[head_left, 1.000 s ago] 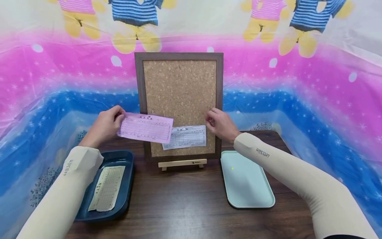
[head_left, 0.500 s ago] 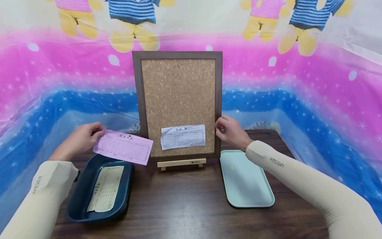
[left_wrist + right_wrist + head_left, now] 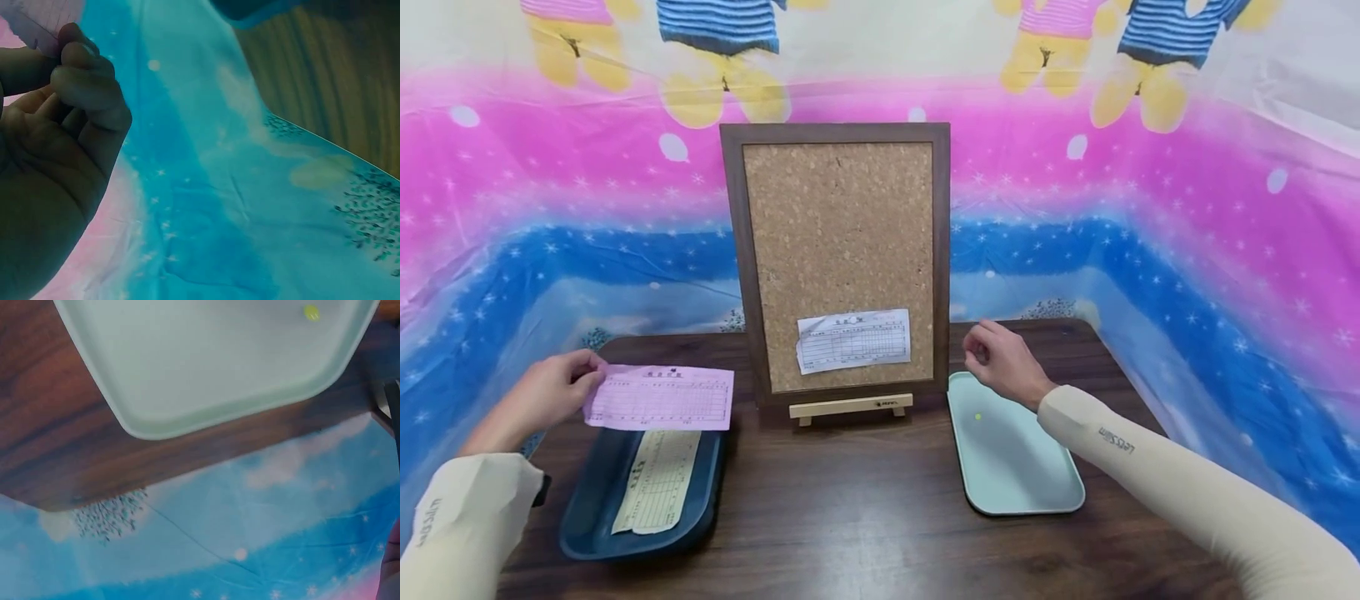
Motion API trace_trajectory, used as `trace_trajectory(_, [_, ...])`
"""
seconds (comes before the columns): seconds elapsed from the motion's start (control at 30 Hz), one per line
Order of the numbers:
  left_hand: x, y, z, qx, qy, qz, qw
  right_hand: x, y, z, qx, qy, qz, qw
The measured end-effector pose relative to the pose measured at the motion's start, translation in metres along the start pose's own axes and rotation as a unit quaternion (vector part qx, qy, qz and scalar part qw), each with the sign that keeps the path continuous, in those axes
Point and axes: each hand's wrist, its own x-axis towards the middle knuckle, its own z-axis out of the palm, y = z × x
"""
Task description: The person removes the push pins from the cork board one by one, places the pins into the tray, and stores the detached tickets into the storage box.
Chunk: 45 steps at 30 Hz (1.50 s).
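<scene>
My left hand [image 3: 553,392] pinches a pink printed form [image 3: 662,398] by its left end, over the back of a dark blue tray [image 3: 580,533]. In the left wrist view the slip's corner [image 3: 47,22] sits between thumb and fingertips. A pale yellow form [image 3: 658,483] lies in that tray. On the framed corkboard [image 3: 842,225] a white form [image 3: 853,342] hangs by a small white pin [image 3: 853,320]. My right hand [image 3: 1006,360], fingers curled, is over the back edge of a pale green tray [image 3: 1022,467]; I cannot tell whether it holds something small.
The corkboard leans upright on a small wooden easel [image 3: 850,407] at the middle of the brown table [image 3: 842,517]. One small yellow-green piece [image 3: 311,312] lies in the pale green tray. A printed cloth [image 3: 655,208] rises behind the table.
My left hand has carried the pink form left and down, away from the corkboard to above the blue tray. My right hand has moved from the board's right side to the pale green tray.
</scene>
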Motion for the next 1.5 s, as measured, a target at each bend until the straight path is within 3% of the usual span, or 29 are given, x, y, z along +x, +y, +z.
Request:
trace_trajectory(0.23, [-0.017, -0.018, 0.009, -0.021, -0.023, -0.039, 0.9988, -0.017, 0.007, 0.018, 0.003, -0.015, -0.003, 1.0])
trace_trajectory(0.47, [-0.03, -0.029, 0.012, -0.004, -0.023, -0.032, 0.9992, -0.027, 0.016, 0.029, 0.0, 0.0, -0.012, 1.0])
trace_trajectory(0.67, [-0.037, -0.035, 0.014, 0.0, -0.066, -0.052, 0.9965, -0.034, 0.022, 0.035, 0.0, -0.01, -0.005, 1.0])
trace_trajectory(0.83, [-0.039, -0.031, 0.021, 0.01, -0.086, -0.042, 0.9954, -0.037, 0.028, 0.039, 0.0, -0.031, 0.011, 0.999])
trace_trajectory(1.03, [-0.045, -0.015, 0.034, 0.003, -0.109, -0.034, 0.9935, -0.041, 0.037, 0.044, 0.003, -0.078, 0.041, 0.996])
trace_trajectory(1.23, [-0.046, 0.0, 0.043, 0.003, -0.158, -0.049, 0.9863, -0.046, 0.046, 0.052, 0.02, -0.116, 0.055, 0.992])
trace_trajectory(1.5, [-0.048, 0.006, 0.051, -0.013, -0.204, -0.03, 0.9784, -0.053, 0.046, 0.058, 0.034, -0.147, 0.071, 0.986])
